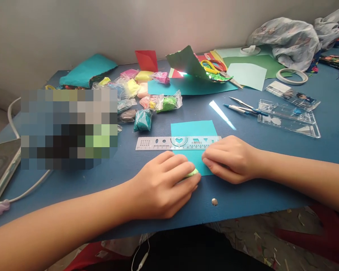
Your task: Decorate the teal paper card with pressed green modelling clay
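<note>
A turquoise sheet of paper (192,128) lies in front of me. Across it runs a clear stencil ruler (147,143) with a heart cut-out. My left hand (166,184) is closed over the paper's lower left part. Between its fingers shows a small light-green piece (192,173), mostly covered, its kind unclear. My right hand (233,160) rests on the paper's right edge, at the ruler's right end. Its fingers are curled in, and whatever they may hold is hidden.
Bagged clay packs (142,120) lie behind the ruler on the left. Scissors (214,67), a compass (247,104), clear set squares (288,120) and a tape roll (292,76) lie farther back. A phone (2,165) with a white cable is at left; a blurred patch hides things beside it.
</note>
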A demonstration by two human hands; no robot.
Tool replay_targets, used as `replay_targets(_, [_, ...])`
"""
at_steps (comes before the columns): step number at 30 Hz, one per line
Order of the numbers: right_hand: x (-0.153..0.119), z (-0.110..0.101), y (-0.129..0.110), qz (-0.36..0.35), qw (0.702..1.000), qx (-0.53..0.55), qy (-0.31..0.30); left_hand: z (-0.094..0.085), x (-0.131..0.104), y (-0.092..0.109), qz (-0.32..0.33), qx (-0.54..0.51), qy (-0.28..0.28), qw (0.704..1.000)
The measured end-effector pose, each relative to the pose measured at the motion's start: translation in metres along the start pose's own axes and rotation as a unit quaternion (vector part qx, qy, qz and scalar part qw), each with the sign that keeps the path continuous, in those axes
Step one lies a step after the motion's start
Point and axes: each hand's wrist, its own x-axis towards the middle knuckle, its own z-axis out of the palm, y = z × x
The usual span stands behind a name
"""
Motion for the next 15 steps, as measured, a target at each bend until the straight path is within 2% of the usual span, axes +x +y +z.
replay_targets(2, [-0.001, 0.0, -0.002, -0.032, 0.999, -0.028, 0.007, -0.002, -0.001, 0.0, 0.019, 0.022, -0.002, 1.0])
replay_targets(8, [-0.005, -0.001, -0.009, -0.119, 0.991, -0.061, 0.023, -0.002, -0.003, -0.002, 0.001, 0.011, 0.009, 1.0])
replay_targets(15, [-0.007, -0.002, -0.011, -0.124, 0.991, -0.052, 0.014, -0.002, -0.002, 0.001, 0.022, 0.02, -0.028, 0.999])
